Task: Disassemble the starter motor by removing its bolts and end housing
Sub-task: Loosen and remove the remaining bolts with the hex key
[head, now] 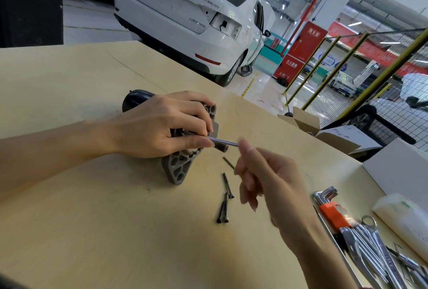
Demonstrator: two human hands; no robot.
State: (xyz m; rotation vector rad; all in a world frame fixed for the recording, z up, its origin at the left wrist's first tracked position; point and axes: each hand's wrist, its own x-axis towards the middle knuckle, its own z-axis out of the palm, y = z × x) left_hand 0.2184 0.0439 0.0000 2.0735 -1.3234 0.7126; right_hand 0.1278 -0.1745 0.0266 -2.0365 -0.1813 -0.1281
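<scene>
Worktop: pale wood-look board, smooth, matt.
End housing: cast grey metal, dull, slightly rough.
Motor body: dark, glossy.
Rod: bright polished metal.
Bolts: dark metal, low sheen.
Hex keys: shiny chromed metal in an orange plastic holder.
Spanners: mirror-bright metal.
Boxes: matt cardboard.

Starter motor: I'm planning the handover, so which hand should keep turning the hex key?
Right. The right hand already pinches the hex key seated in the end housing, while the left hand grips the starter motor.
</scene>
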